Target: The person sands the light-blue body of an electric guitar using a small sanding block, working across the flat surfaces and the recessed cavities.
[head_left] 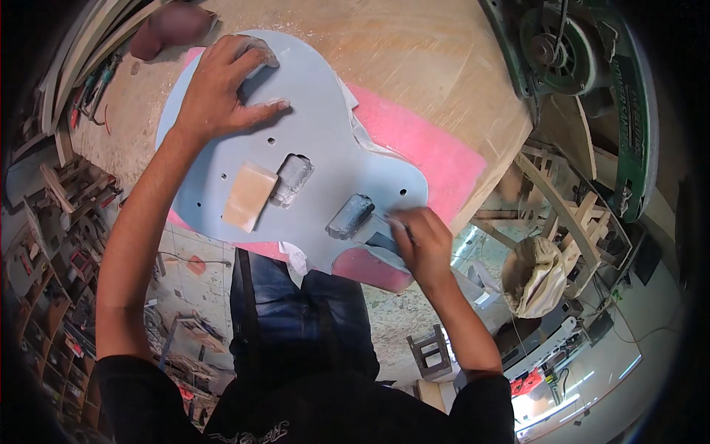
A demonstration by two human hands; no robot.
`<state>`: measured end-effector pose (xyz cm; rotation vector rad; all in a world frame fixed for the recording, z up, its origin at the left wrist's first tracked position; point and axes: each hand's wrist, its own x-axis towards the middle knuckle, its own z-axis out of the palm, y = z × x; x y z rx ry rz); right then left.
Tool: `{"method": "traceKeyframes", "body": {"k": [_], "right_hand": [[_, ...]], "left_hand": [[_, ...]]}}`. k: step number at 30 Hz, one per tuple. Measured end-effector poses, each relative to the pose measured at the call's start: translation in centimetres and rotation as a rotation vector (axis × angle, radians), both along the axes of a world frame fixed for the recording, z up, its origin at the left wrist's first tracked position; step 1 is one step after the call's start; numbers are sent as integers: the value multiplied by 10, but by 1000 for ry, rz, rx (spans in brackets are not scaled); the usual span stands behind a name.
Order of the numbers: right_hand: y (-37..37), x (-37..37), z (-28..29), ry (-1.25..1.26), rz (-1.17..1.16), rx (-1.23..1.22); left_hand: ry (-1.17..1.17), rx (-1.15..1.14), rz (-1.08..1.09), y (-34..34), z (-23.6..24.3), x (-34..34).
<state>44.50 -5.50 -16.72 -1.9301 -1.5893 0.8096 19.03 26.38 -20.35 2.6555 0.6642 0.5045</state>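
Right hand (423, 243) is curled shut near the neck pocket of the guitar body (318, 140), fingers pinching a small pale piece, probably sandpaper, too small to tell for sure, pressed against the body's edge by the cutaway. Left hand (222, 89) lies spread flat on the wide lower end of the body, palm down, fingertips over a crumpled bit of pale paper or cloth at the rim, holding the piece down. Guitar body is grey-blue, primer-like, lying face up on a pink foam pad (429, 148) on a round wooden worktable (414, 52). Two pickup cavities show in the body: one nearer the left hand (293, 179), one nearer the right (350, 216), both dusty grey. Tan sanding block (249, 196) rests on the body just beside the first cavity. Small drilled holes dot the surface. Green machine (584, 66) stands past the table's right side. Cluttered shelves and tools sit at far left. Person's dark jeans show below the table edge.
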Motion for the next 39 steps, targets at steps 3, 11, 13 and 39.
{"method": "traceKeyframes", "body": {"k": [3,11,13,39], "right_hand": [[7,-4,1,-17,46,6],[17,-11,-3,-67,76,18],[11,-7,-3,-74,68,5],[-9,1,-9,74,-103,51]], "left_hand": [[-4,8,0,1,-2,-3],[-23,5,-14,2,-2,0],[-36,2,-13,1,-5,-1],[102,14,31,-5,0,1]]}}
